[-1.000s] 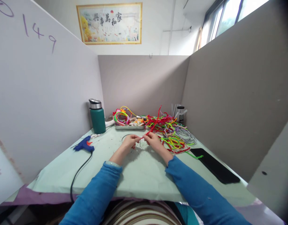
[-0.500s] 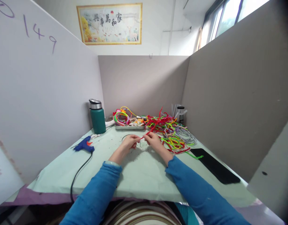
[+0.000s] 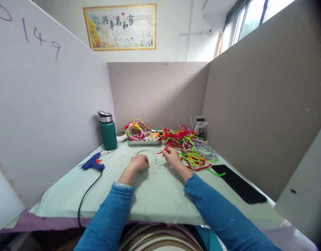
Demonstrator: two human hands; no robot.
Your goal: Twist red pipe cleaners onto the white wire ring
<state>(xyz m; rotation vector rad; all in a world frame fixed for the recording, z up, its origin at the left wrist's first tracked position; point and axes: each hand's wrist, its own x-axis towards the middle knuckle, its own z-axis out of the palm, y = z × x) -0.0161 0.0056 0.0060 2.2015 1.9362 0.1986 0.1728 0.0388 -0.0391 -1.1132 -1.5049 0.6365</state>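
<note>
My right hand (image 3: 172, 156) pinches a red pipe cleaner (image 3: 158, 153), whose short end pokes out to the left of the fingertips. Behind that hand, the rest of the strand runs toward the red part of the pile. My left hand (image 3: 140, 162) is low over the cloth with its fingers curled together. What those fingers hold, if anything, is hidden. A thin wire hoop (image 3: 147, 150) lies just beyond the left hand, its bent end coming down between both hands. Small dark bits are scattered on the cloth around them.
Tangled pipe cleaners (image 3: 192, 143) spread at the back right beside a black phone-like slab (image 3: 240, 184). A metal tray (image 3: 144, 143) with colourful pieces stands at the back. To the left are a green bottle (image 3: 108, 135) and a corded blue glue gun (image 3: 94, 162). Partition walls enclose the table.
My left hand has let go of the red pipe cleaner's end and moved left and down to the table. My right hand still pinches it, and the strand's raised far part has dropped.
</note>
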